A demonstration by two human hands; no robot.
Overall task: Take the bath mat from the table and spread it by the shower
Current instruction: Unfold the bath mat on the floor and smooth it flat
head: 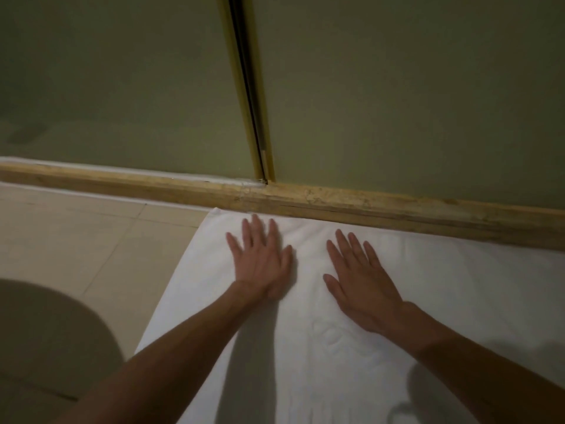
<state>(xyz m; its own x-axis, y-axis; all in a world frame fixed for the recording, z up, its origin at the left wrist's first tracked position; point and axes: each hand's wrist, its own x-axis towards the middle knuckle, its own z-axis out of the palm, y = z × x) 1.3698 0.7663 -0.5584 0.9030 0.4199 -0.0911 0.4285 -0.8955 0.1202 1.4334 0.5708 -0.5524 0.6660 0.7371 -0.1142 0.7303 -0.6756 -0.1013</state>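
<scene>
Left hand (263,264) and right hand (360,286) flat, fingers spread, gripping nothing, pressed apart on white terry bath mat (458,286), far edge against worn wooden shower threshold (367,206).

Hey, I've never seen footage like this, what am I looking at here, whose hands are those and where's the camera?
There is no machine here. A person wears one wide-angle camera on the head, looking forward and down, so you see their own two bare arms reaching out from the bottom of the picture. The left hand and the right hand both lie flat, fingers spread, on a white bath mat laid on the tiled floor. Neither hand grips anything; they press on the mat, probably to smooth it. The mat's far edge lies along a worn wooden sill. Above it stand frosted shower panels with a brass-coloured frame. The dark round shape at lower left is too dim to identify.
</scene>
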